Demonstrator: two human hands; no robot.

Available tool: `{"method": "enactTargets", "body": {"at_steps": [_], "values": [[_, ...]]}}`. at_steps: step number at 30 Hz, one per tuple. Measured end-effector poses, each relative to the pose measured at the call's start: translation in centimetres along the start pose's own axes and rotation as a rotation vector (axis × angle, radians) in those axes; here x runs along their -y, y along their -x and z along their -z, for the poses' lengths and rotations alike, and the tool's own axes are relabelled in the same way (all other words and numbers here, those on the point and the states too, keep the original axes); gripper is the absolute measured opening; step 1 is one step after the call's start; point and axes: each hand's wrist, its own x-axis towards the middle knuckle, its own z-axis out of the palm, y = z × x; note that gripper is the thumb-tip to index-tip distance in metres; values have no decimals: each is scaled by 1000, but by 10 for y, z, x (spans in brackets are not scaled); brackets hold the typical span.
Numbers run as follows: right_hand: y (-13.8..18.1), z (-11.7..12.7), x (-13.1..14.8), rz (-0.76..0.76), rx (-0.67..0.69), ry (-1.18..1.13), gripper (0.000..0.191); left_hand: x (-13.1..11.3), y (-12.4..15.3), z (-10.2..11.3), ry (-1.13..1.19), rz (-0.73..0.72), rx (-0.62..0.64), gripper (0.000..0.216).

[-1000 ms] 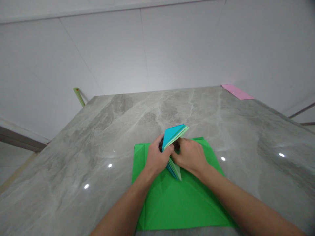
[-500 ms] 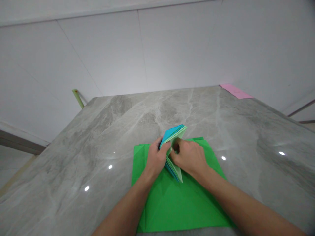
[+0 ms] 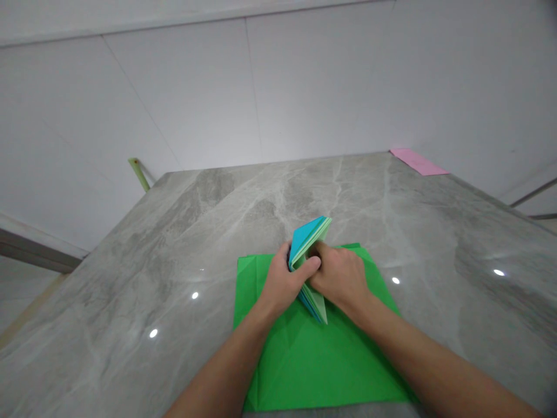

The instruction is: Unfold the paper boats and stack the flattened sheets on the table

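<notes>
A small stack of folded paper (image 3: pixel 307 232), blue on the outside with green and pale green layers inside, is held above a large green paper sheet (image 3: pixel 313 371). My left hand (image 3: pixel 285 278) grips the stack at its folded middle, the thumb reaching across to my other hand. My right hand (image 3: pixel 342 273) is closed against the inner pale green side, its fingertips partly hidden between the layers. The stack stands partly spread, one wing pointing up and the other down. The green sheet lies flat under both forearms, with crease lines along its left side.
The grey marbled table (image 3: pixel 209 232) runs back to a white wall (image 3: pixel 304 87). A pink paper (image 3: pixel 420 162) lies at the far right corner. A light green strip (image 3: pixel 139 174) sticks up by the far left corner.
My left thumb has moved right, off the stack's fold and onto my right hand's fingers. The folded stack has shifted slightly to the right.
</notes>
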Motion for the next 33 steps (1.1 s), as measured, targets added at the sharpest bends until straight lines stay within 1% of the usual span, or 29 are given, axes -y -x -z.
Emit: {"method": "enactTargets", "body": {"at_steps": [4, 8, 11, 14, 18, 21, 26, 30, 33], "values": [[2, 2, 2, 8, 15, -25, 20, 0, 0, -1, -48, -23, -22, 28], [3, 1, 3, 18, 8, -55, 20, 3, 0, -3, -110, -48, -4, 31], [3, -1, 1, 20, 4, -79, 19, 3, 0, -4, -96, -71, -10, 34], [1, -5, -2, 14, -4, -134, 18, 1, -1, -4, -48, -60, -52, 37], [-2, -11, -6, 22, -61, -346, 16, 2, -3, -3, 19, -5, -109, 44], [-2, -15, -7, 27, -116, -526, 21, 4, -4, -2, 33, 49, -145, 45], [-3, -17, -8, 23, -133, -707, 20, 6, -5, -4, 44, 47, -164, 43], [-3, -20, -9, 22, -133, -730, 15, 11, -5, -4, 69, 62, -189, 39], [-3, -20, -9, 52, -148, -627, 10, 17, -7, -4, 137, 82, -211, 37]]}}
